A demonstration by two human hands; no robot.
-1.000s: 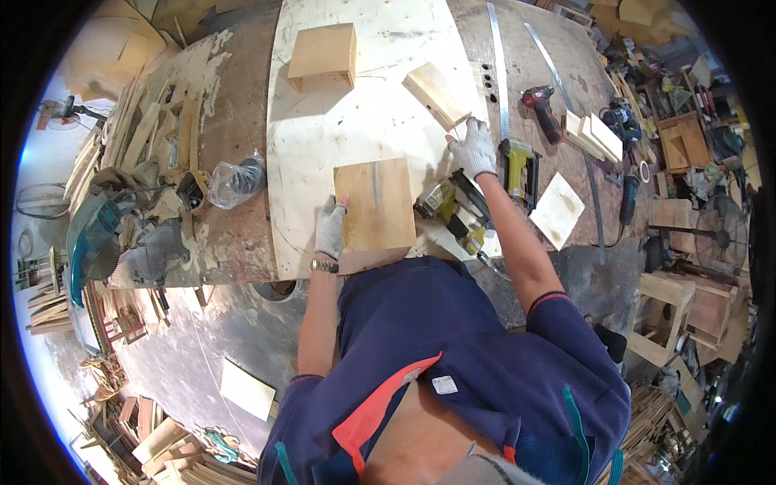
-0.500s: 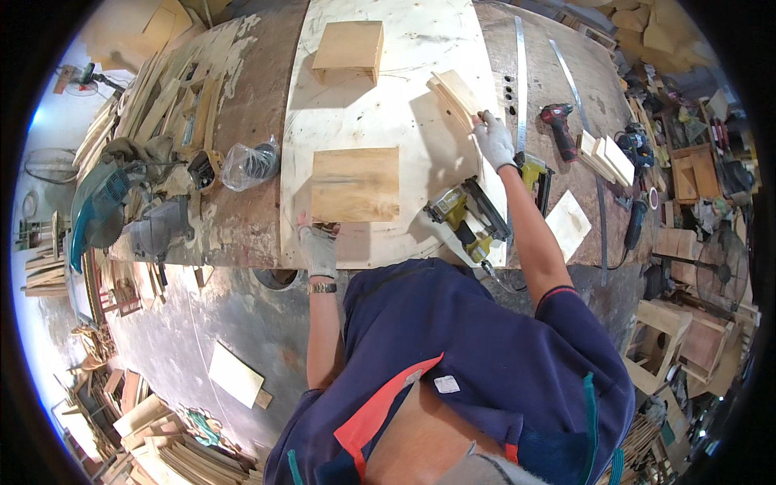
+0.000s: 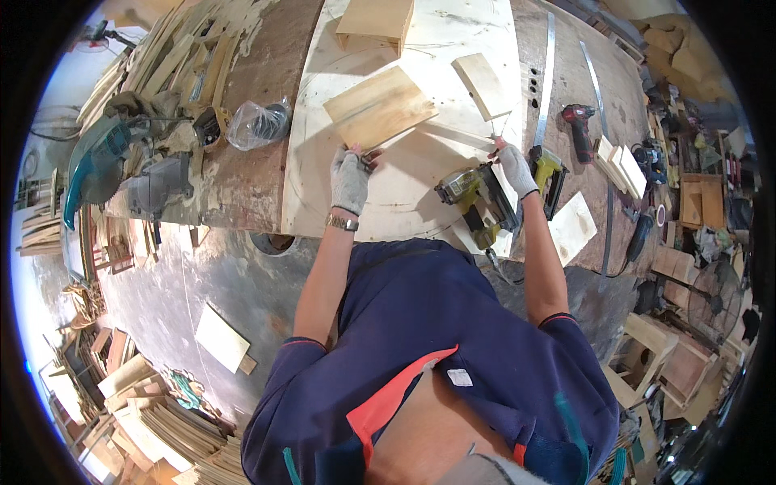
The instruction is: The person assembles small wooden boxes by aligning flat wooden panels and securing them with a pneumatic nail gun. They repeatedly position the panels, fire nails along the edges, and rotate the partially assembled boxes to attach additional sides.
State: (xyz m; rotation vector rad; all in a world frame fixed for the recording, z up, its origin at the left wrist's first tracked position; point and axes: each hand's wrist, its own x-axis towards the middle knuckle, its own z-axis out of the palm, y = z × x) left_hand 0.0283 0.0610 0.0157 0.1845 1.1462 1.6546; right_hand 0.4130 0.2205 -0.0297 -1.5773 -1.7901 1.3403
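My left hand (image 3: 351, 181), in a pale work glove with bare fingertips, grips the lower edge of a rectangular wooden board (image 3: 380, 107). The board is tilted and turned, its shadow falling on the white sheet below. My right hand (image 3: 516, 168), gloved alike, pinches the right end of a narrow wooden strip (image 3: 457, 135). The strip's left end meets or lies close to the board's right edge; contact cannot be made out. Just below my right hand rests a green and black nail gun (image 3: 477, 202). Beyond it, a short wooden piece (image 3: 482, 86) lies on the sheet.
A box-like wooden piece (image 3: 377, 23) stands at the far side of the white sheet (image 3: 323, 194). On the right are a second nail gun (image 3: 550, 174), a red and black drill (image 3: 579, 129), metal rulers and wood blocks (image 3: 621, 166). A circular saw (image 3: 101, 174) and bagged coil (image 3: 263, 123) are left.
My right hand has drawn a narrow strip from the far pieces toward me, beside the board. My left hand has moved up and right, and the board is now turned and tilted.
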